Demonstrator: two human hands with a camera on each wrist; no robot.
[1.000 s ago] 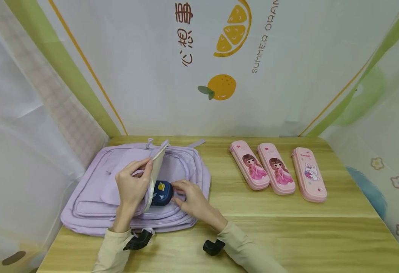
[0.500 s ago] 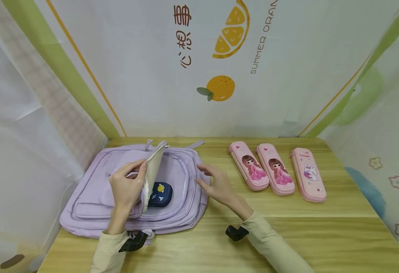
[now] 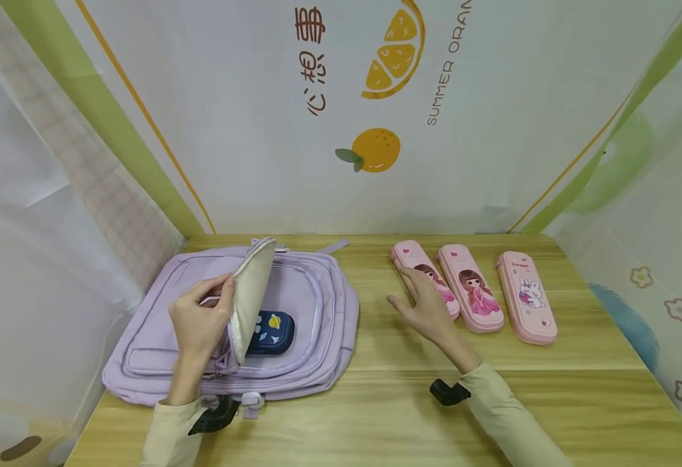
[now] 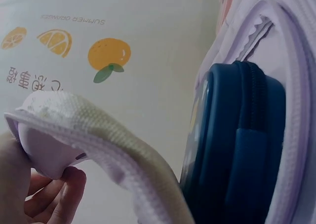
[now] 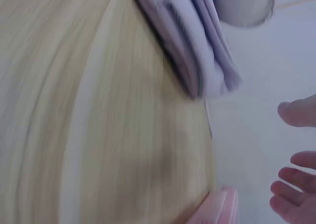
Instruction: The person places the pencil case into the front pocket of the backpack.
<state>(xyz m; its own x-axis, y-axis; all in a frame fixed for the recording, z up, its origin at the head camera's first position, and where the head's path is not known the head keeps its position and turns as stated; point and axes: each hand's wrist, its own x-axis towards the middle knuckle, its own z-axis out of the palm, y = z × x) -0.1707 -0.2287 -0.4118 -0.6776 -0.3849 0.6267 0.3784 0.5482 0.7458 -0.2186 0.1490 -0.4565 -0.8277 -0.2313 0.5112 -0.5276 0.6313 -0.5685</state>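
Observation:
On the left of the table lies a lilac backpack (image 3: 335,311) with its front pocket flap (image 3: 253,292) lifted. My left hand (image 3: 201,318) pinches the edge of that flap; the left wrist view shows the flap (image 4: 113,140) between thumb and fingers. A dark blue case (image 3: 273,334) with space pictures lies inside the pocket, partly covered by the flap. My right hand (image 3: 428,308) holds nothing, its fingers spread, over the nearest pink pencil case (image 3: 413,253), hiding part of it. In the right wrist view the fingers (image 5: 296,177) stand apart from the thumb.
A second pink pencil case (image 3: 472,288) with a doll picture lies beside the first. Farther right is a pink pencil case with a rabbit (image 3: 528,298). A printed curtain (image 3: 259,130) hangs behind the wooden table (image 3: 341,428).
My right hand has left the dark blue case and moved right to the pencil cases. My left hand has drawn the flap farther left, uncovering more of the blue case.

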